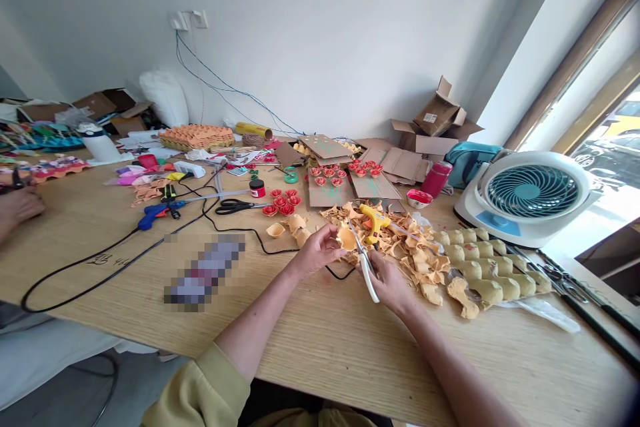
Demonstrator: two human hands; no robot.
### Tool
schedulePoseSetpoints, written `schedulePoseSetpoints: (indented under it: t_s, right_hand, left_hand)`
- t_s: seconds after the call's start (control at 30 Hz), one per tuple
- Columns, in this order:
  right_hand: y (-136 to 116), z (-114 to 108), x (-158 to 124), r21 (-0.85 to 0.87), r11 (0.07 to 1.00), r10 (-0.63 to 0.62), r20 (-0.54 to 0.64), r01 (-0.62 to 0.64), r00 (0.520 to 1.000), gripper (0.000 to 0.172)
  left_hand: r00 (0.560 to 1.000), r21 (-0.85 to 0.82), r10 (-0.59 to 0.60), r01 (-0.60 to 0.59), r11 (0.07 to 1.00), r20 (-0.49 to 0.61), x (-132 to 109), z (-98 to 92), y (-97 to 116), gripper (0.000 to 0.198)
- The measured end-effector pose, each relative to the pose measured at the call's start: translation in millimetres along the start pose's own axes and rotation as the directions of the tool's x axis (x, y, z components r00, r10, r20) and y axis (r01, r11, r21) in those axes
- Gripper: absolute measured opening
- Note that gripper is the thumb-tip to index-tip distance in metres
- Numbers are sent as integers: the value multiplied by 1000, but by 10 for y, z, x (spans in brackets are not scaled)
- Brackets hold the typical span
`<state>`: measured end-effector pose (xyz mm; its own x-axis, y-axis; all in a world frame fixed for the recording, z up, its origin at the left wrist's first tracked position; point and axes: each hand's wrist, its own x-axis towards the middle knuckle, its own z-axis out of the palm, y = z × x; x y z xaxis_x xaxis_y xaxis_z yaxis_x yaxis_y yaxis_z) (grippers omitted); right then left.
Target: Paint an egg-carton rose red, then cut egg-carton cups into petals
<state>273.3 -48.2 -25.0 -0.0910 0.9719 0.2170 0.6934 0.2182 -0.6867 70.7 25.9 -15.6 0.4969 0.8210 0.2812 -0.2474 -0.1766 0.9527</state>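
Observation:
My left hand [320, 250] pinches a peach-coloured egg carton cup [346, 239] by its edge, above the front of the table. In my right hand [390, 280] are scissors with white handles [369, 277]; their blades point up at the cup's right side. Behind both hands spreads a heap of torn peach carton scraps [425, 260], with a yellow glue gun [374, 221] lying on it. Left of the heap are loose cut cups [275, 231] and red carton flowers [286, 203].
Grey-green egg cartons [495, 267] and a white fan [530, 193] stand at the right. A blue glue gun [153, 215] with its looping cord, black-handled scissors [235, 206] and a blurred-out item [205, 273] lie leftward. Another person's hand [20, 207] shows at the left edge.

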Motion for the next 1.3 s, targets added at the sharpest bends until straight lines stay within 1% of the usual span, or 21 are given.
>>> schedulePoseSetpoints:
  t_s: [0.1,0.2,0.47,0.67,0.77,0.87,1.0,1.17,1.3]
  right_hand:
    - [-16,-18,-6,-4,1000,0,8,0,1000,32]
    - [-32,-34,-11,-5,1000,-6,9,6,1000,33]
    - [-29,-19,-9,15,1000,-14,-8,14,1000,36]
    - [23,10,5,40,999,-13,-18,13,1000,39]
    - [37,18,12,55,998,-6,-16,6,1000,42]
    - [33,16,15,73,997,6,-5,-5,1000,43]
    - [9,-9,11,88,996,6,18,-7,1000,41]
    - [-27,-43,-3,97,995,-9,78,2,997,36]
    - [-38,-56,-14,97,995,-20,111,9,994,31]
  left_hand:
    - [999,10,32,-32,999,21,3,3,-13,48]
    - [999,6,32,-32,999,20,3,6,-10,46]
    - [999,-74,-37,38,997,19,-27,21,75,46]
    - [997,-107,-73,70,992,-18,-52,35,125,47]
    - [995,-154,-97,91,984,-34,-56,33,124,49]
    - [990,-240,-129,112,964,-56,-53,9,109,50]
    - [988,-325,-138,109,940,-69,-43,-32,111,44]
    - [984,-379,-152,109,919,-87,-27,-54,138,40]
    - [982,-402,-167,118,908,-89,-18,-63,136,42]
